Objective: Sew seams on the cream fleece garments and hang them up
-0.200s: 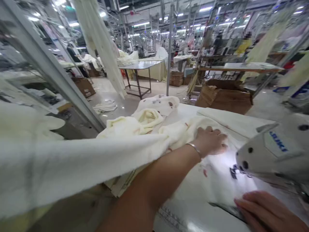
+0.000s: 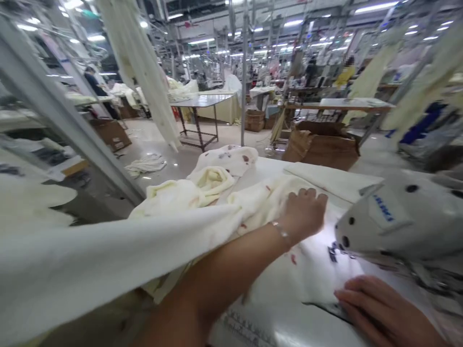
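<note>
Cream fleece-like fabric [image 2: 267,279] with small reddish and dark prints lies across the white sewing table. My left hand [image 2: 306,212], with a silver bracelet at the wrist, is closed on the fabric behind and left of the needle area, its fingers curled and knuckles raised. Close to the front edge of the cloth rests my right hand [image 2: 376,303], fingers stretched out and fingertips touching the fabric. Between the hands, at the right, the presser foot [image 2: 333,251] of a white sewing machine [image 2: 394,217] stands over the lit cloth.
A long cream cloth length [image 2: 108,260] hangs across from the left to the table. Bunched printed fabric [image 2: 224,159] sits at the table's far end. A metal post [image 2: 68,106] slants at left. Beyond are a cardboard box [image 2: 321,147], a metal-legged table [image 2: 202,100] and a person in yellow [image 2: 344,74].
My left hand's fingers have drawn in from spread to curled on the fabric. My right hand stays by the cloth's front edge. The view has shifted slightly to the right.
</note>
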`<action>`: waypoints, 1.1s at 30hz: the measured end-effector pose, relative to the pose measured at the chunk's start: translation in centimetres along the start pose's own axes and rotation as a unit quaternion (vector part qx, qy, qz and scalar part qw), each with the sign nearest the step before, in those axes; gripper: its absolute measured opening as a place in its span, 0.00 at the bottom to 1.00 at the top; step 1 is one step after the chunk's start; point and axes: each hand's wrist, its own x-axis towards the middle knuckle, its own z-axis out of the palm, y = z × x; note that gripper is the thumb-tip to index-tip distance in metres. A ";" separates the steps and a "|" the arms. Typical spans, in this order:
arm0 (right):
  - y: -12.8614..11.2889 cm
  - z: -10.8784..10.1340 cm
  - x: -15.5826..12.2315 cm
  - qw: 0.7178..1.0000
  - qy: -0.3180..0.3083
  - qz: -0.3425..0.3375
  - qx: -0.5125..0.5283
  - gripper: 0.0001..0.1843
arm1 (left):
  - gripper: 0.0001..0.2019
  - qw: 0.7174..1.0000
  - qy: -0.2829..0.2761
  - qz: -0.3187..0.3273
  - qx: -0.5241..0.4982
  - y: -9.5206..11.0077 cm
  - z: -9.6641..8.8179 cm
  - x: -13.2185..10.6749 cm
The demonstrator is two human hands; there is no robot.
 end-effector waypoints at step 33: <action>-1.1 -0.4 -0.3 0.977 -0.124 0.168 0.034 0.10 | 0.17 0.983 -0.021 0.168 -0.078 0.5 1.9 -7.9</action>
